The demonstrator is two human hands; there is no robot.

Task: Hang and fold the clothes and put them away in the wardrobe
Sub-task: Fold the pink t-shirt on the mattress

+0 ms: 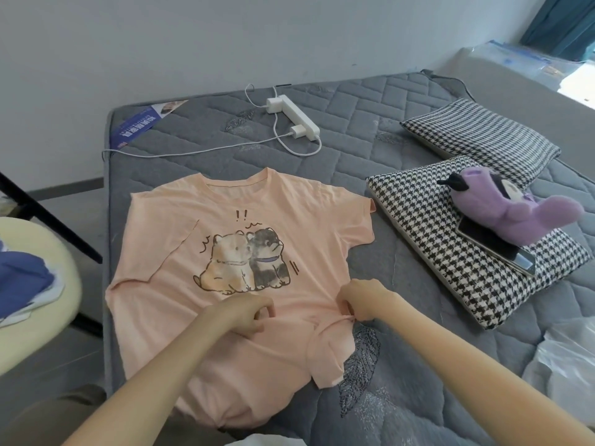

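A peach T-shirt (180, 226) with a print of two cartoon dogs lies face up on the grey quilted mattress (370, 162), its neck pointing away from me. Its left sleeve is folded in over the chest. My right hand (363, 302) pinches the shirt's right side edge below the sleeve, and the cloth under it is bunched and rolled. My left hand (244, 312) rests on the shirt's middle just below the print, fingers curled, pinching the fabric.
Two houndstooth pillows (428, 226) lie at the right, the nearer one bearing a purple plush toy (502, 204) and a phone (492, 249). A white power strip (299, 115) with cables lies at the far side. Clear plastic bags (566, 358) sit at the right; blue clothes (22, 278) on a pale surface at the left.
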